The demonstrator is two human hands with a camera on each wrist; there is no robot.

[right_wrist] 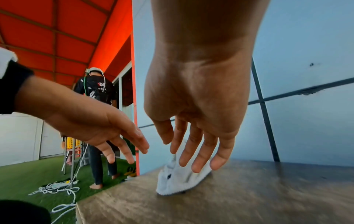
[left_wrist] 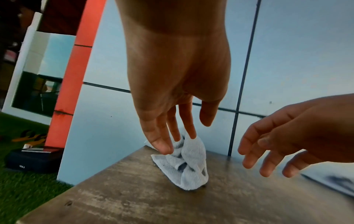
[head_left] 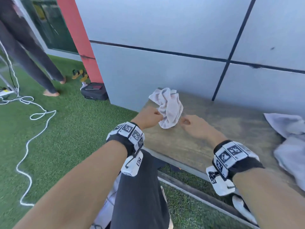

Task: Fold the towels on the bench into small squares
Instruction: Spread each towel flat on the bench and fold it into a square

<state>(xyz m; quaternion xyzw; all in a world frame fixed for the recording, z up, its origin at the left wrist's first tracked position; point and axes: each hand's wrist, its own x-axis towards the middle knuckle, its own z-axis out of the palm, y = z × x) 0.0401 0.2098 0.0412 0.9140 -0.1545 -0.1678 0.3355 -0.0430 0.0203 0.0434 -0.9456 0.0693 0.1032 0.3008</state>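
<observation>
Both hands reach for the crumpled towel (head_left: 166, 108) at the tabletop's (head_left: 214, 126) corner, mid-frame in the head view. Our left hand (head_left: 146, 117) has fingers loosely extended, tips touching the cloth's left side, nothing gripped. Our right hand (head_left: 195, 125) hovers just beside it, fingers relaxed, empty. We should find two adjacent corners, lift, shake flat, then lay it square. Corners are buried in the folds; more towels (head_left: 290, 139) at right are cut off.
</observation>
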